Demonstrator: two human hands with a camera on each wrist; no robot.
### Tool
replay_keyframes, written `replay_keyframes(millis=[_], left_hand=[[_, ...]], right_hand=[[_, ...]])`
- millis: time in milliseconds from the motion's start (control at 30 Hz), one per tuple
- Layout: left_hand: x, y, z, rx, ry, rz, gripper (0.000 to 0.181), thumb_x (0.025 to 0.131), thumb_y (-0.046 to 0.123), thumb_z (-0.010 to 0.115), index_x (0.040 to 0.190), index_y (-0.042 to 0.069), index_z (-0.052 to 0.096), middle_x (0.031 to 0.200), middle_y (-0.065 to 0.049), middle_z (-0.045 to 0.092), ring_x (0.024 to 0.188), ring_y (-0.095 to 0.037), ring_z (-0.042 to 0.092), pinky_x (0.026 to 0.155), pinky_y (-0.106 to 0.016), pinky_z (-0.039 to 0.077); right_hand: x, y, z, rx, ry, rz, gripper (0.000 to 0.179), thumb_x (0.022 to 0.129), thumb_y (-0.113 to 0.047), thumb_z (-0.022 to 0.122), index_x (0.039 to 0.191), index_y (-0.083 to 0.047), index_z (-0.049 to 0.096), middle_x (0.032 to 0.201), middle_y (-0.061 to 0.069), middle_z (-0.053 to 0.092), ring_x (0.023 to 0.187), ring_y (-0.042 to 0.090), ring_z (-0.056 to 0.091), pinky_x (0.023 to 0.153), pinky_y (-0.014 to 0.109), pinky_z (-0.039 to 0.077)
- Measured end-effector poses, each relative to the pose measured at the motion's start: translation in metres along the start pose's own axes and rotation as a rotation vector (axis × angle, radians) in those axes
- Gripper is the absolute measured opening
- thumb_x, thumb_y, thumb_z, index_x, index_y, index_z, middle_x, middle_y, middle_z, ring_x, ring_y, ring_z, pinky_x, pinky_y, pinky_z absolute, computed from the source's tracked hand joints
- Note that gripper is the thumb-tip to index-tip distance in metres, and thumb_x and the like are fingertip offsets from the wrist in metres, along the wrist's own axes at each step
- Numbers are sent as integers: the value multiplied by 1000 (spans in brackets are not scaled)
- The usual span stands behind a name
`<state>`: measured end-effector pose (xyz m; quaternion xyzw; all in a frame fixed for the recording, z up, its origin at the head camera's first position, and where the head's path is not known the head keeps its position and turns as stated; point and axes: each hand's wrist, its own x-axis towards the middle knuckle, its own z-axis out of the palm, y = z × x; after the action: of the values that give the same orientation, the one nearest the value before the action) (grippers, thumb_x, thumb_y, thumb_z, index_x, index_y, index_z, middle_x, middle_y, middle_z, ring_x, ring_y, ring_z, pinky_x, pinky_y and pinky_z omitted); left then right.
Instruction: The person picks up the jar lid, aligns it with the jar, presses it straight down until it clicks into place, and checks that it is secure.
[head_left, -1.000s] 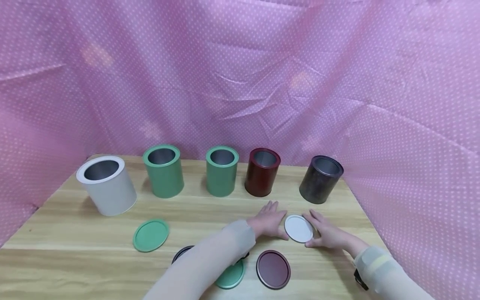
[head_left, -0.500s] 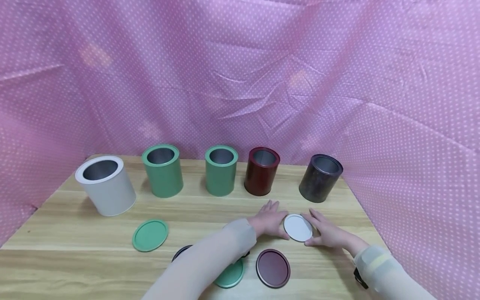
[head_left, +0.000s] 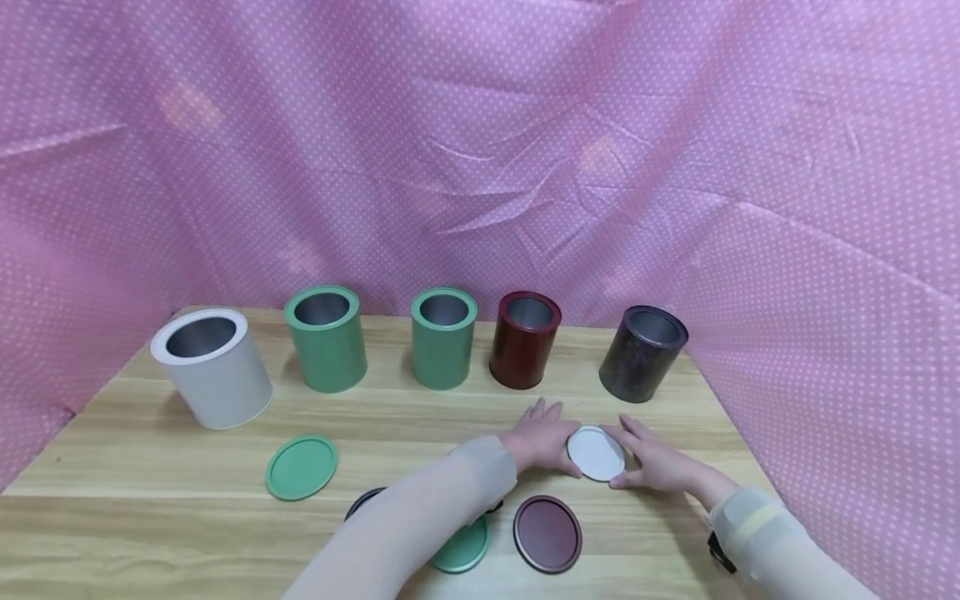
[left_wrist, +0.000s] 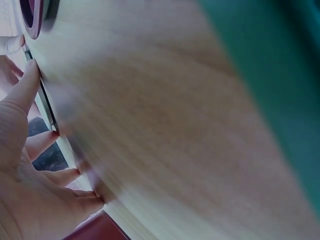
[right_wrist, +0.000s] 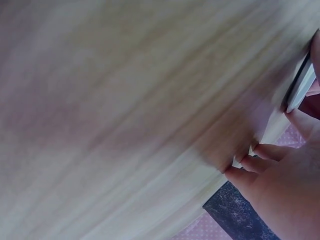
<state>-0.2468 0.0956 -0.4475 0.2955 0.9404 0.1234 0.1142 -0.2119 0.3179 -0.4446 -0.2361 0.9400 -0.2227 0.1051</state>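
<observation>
A round white lid (head_left: 596, 453) lies low over the wooden table, between the two hands. My left hand (head_left: 542, 440) holds its left rim with thumb and index finger, the other fingers spread on the wood. On the opposite side my right hand (head_left: 654, 460) pinches the right rim the same way. In the left wrist view the left hand (left_wrist: 30, 165) has its thumb and index fingertip at the lid's thin edge. The right wrist view shows the lid (right_wrist: 301, 85) edge-on, the right hand's (right_wrist: 285, 175) index fingertip at its corner.
Across the back stand open cans: white (head_left: 221, 375), two green (head_left: 333, 354) (head_left: 442, 354), dark red (head_left: 522, 354) and black (head_left: 637, 362). Nearer lie a green lid (head_left: 302, 467), a dark red lid (head_left: 547, 534), and another green lid (head_left: 463, 546) and a dark lid (head_left: 363, 500) partly under the left forearm.
Both hands stay on the white lid. Only a very slight shift of the whole view shows; the cans and the other lids lie as before.
</observation>
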Motion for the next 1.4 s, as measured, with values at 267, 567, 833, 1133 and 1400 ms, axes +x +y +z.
replay_keyframes(millis=[267,567,833,1133,1400], left_hand=[[-1,-2,-5,22,-15,3,72,77,53,76,139,26,53,155,-11,34,145,-40,23,119,-46,23],[2,-6,-9,48,-14,24,73,76,55,75,140,26,53,152,-9,39,144,-39,27,118,-44,26],[5,-10,-10,17,-30,31,75,77,55,75,142,25,50,152,-9,39,144,-38,28,119,-43,25],[8,-15,-15,13,-19,89,75,79,53,74,143,23,49,147,-5,48,141,-24,36,119,-39,24],[8,-19,-18,-63,10,170,73,80,47,76,142,20,50,139,-5,55,131,-22,48,111,-34,37]], right_hand=[[1,-7,-1,-23,14,12,82,76,-35,80,140,2,44,143,46,24,131,64,24,100,74,30],[4,-11,-3,-36,26,9,81,76,-34,80,138,3,45,142,48,25,131,64,24,101,74,28],[5,-12,-3,-18,25,13,83,76,-35,80,138,4,43,140,48,27,129,64,27,100,73,30],[7,-9,-6,12,52,-29,80,77,-30,80,137,8,43,138,41,39,128,59,35,102,70,32],[6,-11,-9,55,77,-49,75,79,-27,79,136,7,44,134,26,50,127,46,45,103,62,36]])
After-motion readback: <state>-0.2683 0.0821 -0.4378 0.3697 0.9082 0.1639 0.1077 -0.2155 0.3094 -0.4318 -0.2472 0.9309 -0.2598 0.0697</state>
